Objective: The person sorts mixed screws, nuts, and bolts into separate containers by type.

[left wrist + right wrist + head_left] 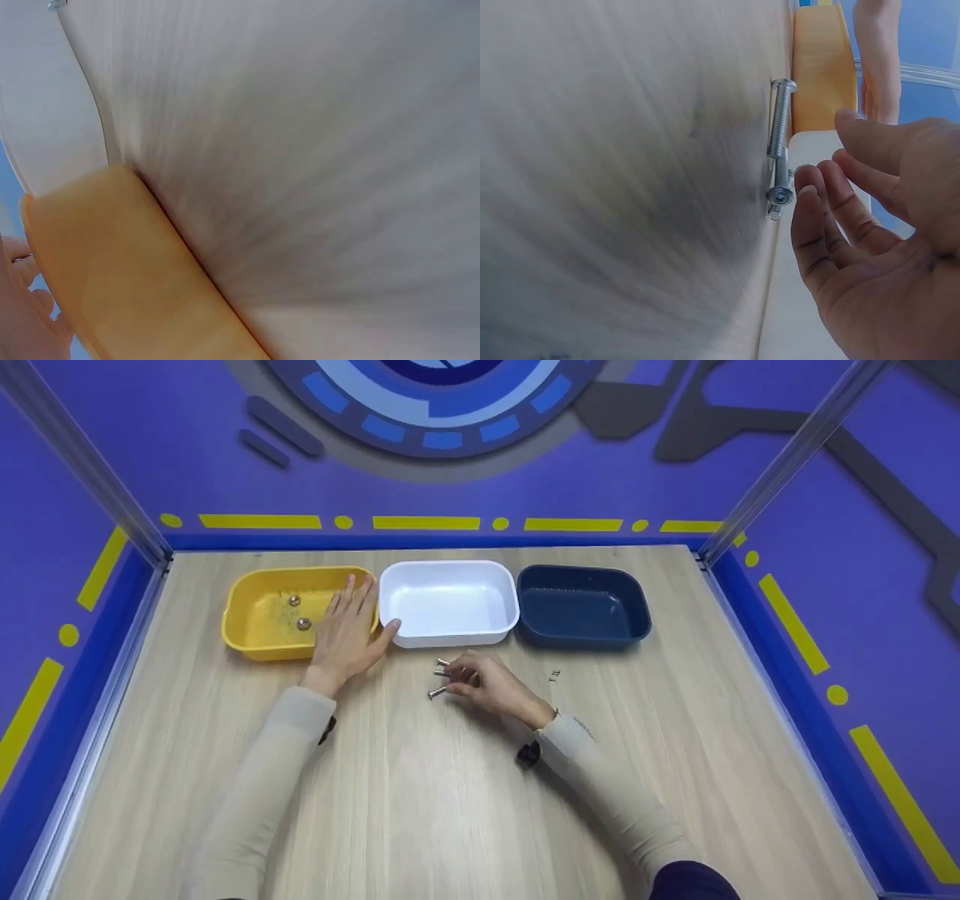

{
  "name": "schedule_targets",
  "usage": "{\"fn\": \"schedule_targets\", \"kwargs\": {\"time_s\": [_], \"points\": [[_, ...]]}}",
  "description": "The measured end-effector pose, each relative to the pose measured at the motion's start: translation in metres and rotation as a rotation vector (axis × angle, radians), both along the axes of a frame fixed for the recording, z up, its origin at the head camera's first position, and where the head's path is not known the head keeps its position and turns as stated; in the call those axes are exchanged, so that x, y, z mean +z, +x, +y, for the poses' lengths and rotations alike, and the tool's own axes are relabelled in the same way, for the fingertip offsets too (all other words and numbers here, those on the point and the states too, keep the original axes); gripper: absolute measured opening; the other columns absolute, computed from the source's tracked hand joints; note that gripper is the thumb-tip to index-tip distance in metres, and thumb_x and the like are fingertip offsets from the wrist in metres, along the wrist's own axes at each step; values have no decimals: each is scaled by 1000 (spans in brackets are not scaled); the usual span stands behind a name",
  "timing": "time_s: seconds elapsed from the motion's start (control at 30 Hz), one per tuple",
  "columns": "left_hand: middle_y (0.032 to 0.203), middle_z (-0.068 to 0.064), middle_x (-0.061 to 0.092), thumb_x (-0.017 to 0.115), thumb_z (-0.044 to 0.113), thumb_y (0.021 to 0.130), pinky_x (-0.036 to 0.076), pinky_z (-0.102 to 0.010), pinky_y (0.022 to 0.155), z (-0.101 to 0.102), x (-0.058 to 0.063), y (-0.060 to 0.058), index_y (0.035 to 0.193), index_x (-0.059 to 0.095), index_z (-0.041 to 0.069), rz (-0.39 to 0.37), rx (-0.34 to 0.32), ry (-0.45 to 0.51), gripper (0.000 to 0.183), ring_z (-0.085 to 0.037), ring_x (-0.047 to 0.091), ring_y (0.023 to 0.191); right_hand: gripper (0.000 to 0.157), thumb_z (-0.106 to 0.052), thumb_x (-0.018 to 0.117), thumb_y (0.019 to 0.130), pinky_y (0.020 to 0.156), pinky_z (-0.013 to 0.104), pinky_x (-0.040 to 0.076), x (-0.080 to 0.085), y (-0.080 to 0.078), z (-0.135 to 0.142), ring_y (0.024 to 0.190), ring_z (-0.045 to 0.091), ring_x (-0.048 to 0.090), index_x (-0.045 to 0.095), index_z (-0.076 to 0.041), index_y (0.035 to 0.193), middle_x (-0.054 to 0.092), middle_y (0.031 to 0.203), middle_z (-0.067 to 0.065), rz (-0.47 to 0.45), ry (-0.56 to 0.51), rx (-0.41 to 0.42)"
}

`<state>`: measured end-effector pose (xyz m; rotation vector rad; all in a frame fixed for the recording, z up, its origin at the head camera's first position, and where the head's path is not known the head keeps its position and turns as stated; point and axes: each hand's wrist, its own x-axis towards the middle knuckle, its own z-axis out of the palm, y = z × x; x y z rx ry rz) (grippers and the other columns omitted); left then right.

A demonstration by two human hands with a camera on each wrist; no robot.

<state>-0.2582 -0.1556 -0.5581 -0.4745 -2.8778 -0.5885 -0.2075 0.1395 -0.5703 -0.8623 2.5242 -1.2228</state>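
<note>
On the wooden table (420,810), the left hand (346,631) spreads its straight fingers over the yellow tray (262,651), beside the white tray (448,611). The right hand (489,684), fingers loosely bent and thumb apart, hovers at metal bolts (438,691) lying before the white tray.

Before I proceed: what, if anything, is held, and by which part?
Nothing: right hand is beside the threaded bolts; left hand lies over the yellow tray.

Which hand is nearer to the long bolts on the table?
Right. The right hand is just beside the long bolts; the left hand is farther off, over the right end of the yellow tray.
</note>
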Motion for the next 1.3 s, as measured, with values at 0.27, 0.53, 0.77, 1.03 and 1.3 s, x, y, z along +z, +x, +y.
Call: {"fn": "schedule_targets", "kwargs": {"time_s": [0.27, 0.53, 0.77, 1.03, 1.3], "points": [[179, -15, 18, 40, 64, 107, 8, -51, 137, 13, -1, -6, 169, 24, 2, -38, -6, -32, 89, -35, 8, 167, 21, -7, 81, 95, 78, 28, 58, -5, 2, -6, 88, 19, 68, 77, 1, 114, 73, 100, 13, 48, 65, 3], [179, -16, 16, 39, 64, 107, 10, -53, 137, 15, -3, -8, 169, 23, 0, -49, 8, -46, 91, -36, 7, 167, 20, -8, 81, 94, 66, 21, 47, -6, 6, -10, 77, 10, 57, 80, -2, 112, 69, 91, 12, 64, 112, -28], [179, -14, 12, 36, 66, 108, 7, -51, 138, 17, -4, -7, 170, 19, 1, -81, 22, -72, 91, -34, 5, 168, 17, -7, 81, 93, 64, 22, 45, -8, 6, -11, 75, 8, 53, 81, -3, 110, 65, 86, 7, 66, 147, -50], [178, -18, 16, 39, 64, 108, 8, -53, 137, 20, -6, -7, 169, 21, -1, -70, 23, -45, 91, -36, 7, 167, 9, -6, 81, 93, 64, 21, 45, -10, 6, -12, 74, 7, 53, 82, -6, 102, 65, 83, 3, 86, 174, -53], [179, -19, 13, 37, 65, 108, 9, -53, 137, 20, -6, -8, 169, 18, -1, -79, 22, -64, 93, -35, 6, 167, 8, -7, 82, 92, 65, 21, 46, -11, 7, -15, 74, 6, 54, 85, -8, 99, 69, 85, 3, 101, 164, -24]]}}
